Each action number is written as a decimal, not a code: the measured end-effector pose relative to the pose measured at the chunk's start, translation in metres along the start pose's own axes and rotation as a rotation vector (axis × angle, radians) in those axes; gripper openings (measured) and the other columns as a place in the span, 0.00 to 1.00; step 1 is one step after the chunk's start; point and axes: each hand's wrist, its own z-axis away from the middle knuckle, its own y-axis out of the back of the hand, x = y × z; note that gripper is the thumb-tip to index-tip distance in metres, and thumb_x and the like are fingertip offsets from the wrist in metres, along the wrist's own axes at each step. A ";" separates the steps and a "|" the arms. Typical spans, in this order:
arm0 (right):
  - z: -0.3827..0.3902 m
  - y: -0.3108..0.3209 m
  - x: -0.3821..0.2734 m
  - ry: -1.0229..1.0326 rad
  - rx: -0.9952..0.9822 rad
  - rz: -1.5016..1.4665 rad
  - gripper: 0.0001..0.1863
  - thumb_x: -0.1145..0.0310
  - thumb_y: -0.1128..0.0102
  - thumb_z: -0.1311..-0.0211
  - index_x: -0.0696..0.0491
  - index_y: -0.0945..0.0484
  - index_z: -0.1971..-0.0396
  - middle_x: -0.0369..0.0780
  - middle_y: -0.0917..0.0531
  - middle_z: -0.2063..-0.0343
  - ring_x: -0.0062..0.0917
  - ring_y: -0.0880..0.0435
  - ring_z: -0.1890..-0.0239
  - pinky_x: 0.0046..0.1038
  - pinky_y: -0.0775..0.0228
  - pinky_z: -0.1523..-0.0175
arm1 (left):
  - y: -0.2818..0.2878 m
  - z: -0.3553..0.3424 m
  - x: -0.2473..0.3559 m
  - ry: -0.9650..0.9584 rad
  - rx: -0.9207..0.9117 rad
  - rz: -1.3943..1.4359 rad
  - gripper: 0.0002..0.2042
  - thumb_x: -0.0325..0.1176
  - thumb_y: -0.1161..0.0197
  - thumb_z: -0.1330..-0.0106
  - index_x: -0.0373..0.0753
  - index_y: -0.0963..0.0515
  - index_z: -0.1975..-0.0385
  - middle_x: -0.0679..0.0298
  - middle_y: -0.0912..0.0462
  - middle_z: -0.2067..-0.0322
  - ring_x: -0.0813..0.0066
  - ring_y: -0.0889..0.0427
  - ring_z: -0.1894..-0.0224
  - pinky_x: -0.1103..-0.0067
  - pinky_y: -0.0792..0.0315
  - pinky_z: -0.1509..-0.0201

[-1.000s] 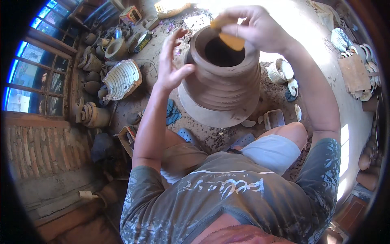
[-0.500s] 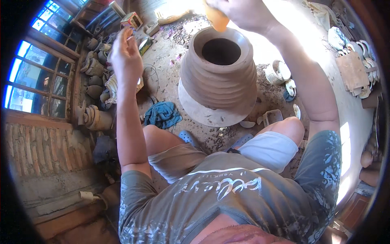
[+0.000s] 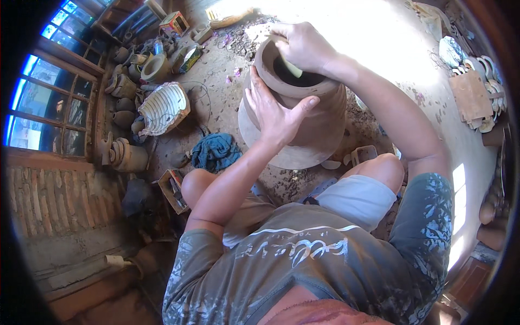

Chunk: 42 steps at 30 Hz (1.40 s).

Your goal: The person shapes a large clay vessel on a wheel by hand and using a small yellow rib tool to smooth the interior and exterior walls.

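A large clay vessel (image 3: 322,122) with ridged walls and a wide dark mouth stands upright on a round pale base (image 3: 281,160) beyond my bent legs. My left hand (image 3: 273,111) lies against the outside of its neck, fingers spread along the wall and thumb out to the right. My right hand (image 3: 303,49) reaches over the rim, closed on a pale yellow scraper (image 3: 291,69), which dips into the mouth against the inner wall. My wrist and forearm hide part of the rim's right side.
Left of the vessel lie a blue cloth (image 3: 214,151), a ribbed white mould (image 3: 162,108), a box of tools (image 3: 172,189) and several clay pots (image 3: 154,67) beneath the window. A rectangular container (image 3: 363,154) sits by my right knee; boards (image 3: 468,100) are stacked at the right.
My left hand has come from the upper left, where it was raised, onto the vessel's neck. My right hand has dropped back from above the vessel, bringing the scraper into the mouth.
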 end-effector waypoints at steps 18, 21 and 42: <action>0.017 0.022 -0.022 0.166 -0.318 -0.418 0.10 0.81 0.35 0.39 0.60 0.14 0.58 0.46 0.11 0.62 0.35 0.11 0.59 0.32 0.20 0.51 | 0.016 -0.130 -0.089 -0.464 -0.465 0.335 0.73 0.92 0.58 0.51 0.32 0.61 0.19 0.40 0.41 0.24 0.50 0.40 0.21 0.60 0.45 0.19; 0.023 0.024 -0.018 0.156 -0.391 -0.509 0.11 0.83 0.34 0.41 0.60 0.14 0.58 0.46 0.11 0.63 0.34 0.11 0.59 0.32 0.20 0.50 | 0.004 -0.152 -0.112 -0.437 -0.499 0.385 0.70 0.92 0.61 0.48 0.34 0.62 0.18 0.41 0.41 0.24 0.50 0.43 0.20 0.57 0.48 0.18; 0.013 0.013 -0.011 0.164 -0.278 -0.367 0.12 0.78 0.36 0.39 0.61 0.14 0.56 0.49 0.11 0.63 0.41 0.10 0.60 0.35 0.19 0.52 | 0.010 -0.046 -0.052 0.055 -0.170 0.596 0.37 0.56 0.78 0.14 0.28 0.32 0.30 0.49 0.25 0.34 0.60 0.29 0.29 0.67 0.41 0.23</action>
